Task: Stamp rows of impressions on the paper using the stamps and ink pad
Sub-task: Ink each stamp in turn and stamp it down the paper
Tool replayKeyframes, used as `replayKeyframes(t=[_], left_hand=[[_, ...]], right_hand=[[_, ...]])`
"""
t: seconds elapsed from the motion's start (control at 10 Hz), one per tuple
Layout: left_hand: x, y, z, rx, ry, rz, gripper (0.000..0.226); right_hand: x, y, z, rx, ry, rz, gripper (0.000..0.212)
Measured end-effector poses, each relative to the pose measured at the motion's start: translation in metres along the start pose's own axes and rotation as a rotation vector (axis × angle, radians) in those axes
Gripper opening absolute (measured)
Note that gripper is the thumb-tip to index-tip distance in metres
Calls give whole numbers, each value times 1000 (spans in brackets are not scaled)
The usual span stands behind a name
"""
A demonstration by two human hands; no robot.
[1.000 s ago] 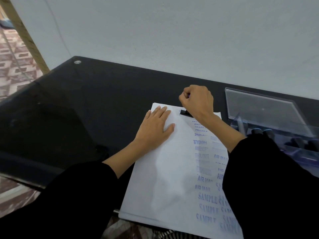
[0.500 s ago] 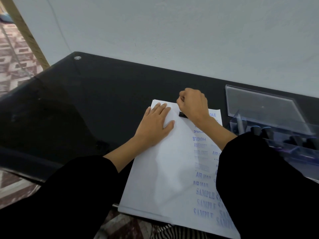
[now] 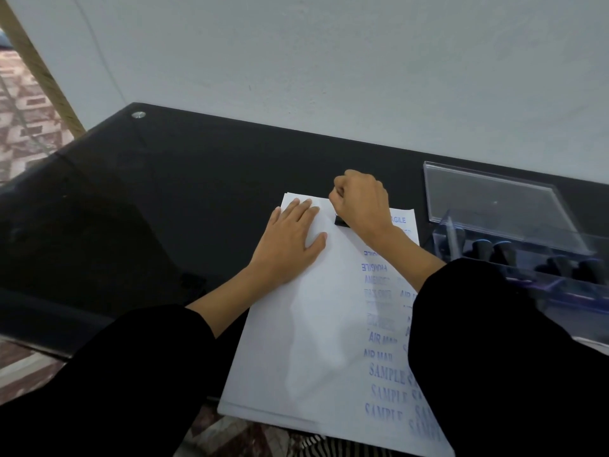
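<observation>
pale grey wall [image 3: 329,61] is rising behind a black glass table [image 3: 164,192], with a small metal stud [image 3: 138,114] sitting at the table's far left corner and patterned reddish floor tiles [image 3: 26,103] showing at the left edge.

seen from the head view, a stack of white paper sheets [image 3: 296,324] is lying on the table in front of the person, its near end reaching past the table's front edge. the left grip [image 3: 290,239], fingers straight and flat, is pressing on the upper left part of the paper. the right grip [image 3: 361,202] is curling into a fist round a small black stamp [image 3: 341,222]. the stamp's base is showing under the fist and sitting on the paper near its top edge, just beside the left grip's fingertips.

blue impressions are running down the right part of the sheet: "fragile" [image 3: 398,220] just right of the right wrist, "air mail" [image 3: 382,338] lower down, and "sample" [image 3: 385,374] nearest the person. the black right sleeve [image 3: 494,357] is covering some of them.

to the right of the paper, a clear plastic box [image 3: 576,282] is standing open with its clear lid [image 3: 487,199] tilting back, and several black stamp handles [image 3: 504,253] are standing inside it. something purple is lying in the box's near part; whether it is the ink pad i cannot tell.
</observation>
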State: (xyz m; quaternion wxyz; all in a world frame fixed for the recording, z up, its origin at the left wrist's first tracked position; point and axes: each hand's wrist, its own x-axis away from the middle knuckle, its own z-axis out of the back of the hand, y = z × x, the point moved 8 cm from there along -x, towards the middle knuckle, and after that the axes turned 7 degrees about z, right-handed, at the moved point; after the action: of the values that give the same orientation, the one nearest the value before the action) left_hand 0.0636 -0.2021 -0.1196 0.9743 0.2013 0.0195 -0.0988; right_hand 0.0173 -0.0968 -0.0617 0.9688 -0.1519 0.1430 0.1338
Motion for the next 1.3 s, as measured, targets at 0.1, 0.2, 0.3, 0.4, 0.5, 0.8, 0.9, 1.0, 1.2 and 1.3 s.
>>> replayKeyframes(t=[0.1,0.2,0.3,0.4,0.5,0.8,0.9,1.0,1.2,1.3], left_hand=[[0,0,0,-2,1,0,55],[0,0,0,4,0,1,55],[0,0,0,14,0,1,55],[0,0,0,5,0,0,54],[1,2,1,8,8,-5,54],[2,1,3,36,1,0,54],[2,1,2,35,3,-4,54],[2,1,3,26,8,1,54],[2,3,3,21,17,-8,54],[2,3,2,15,13,-12,55]], right_hand=[[0,0,-1,2,4,-1,23],[0,0,-2,18,5,4,23],[-1,-1,-2,34,15,17,22],[0,-1,-1,48,19,24,22],[0,-2,0,58,25,24,23],[10,37,56,-214,325,-158,31],[20,46,68,-192,319,-152,36],[31,55,66,-187,299,-152,41],[47,59,72,-219,364,-149,40],[52,60,79,-233,378,-148,35]])
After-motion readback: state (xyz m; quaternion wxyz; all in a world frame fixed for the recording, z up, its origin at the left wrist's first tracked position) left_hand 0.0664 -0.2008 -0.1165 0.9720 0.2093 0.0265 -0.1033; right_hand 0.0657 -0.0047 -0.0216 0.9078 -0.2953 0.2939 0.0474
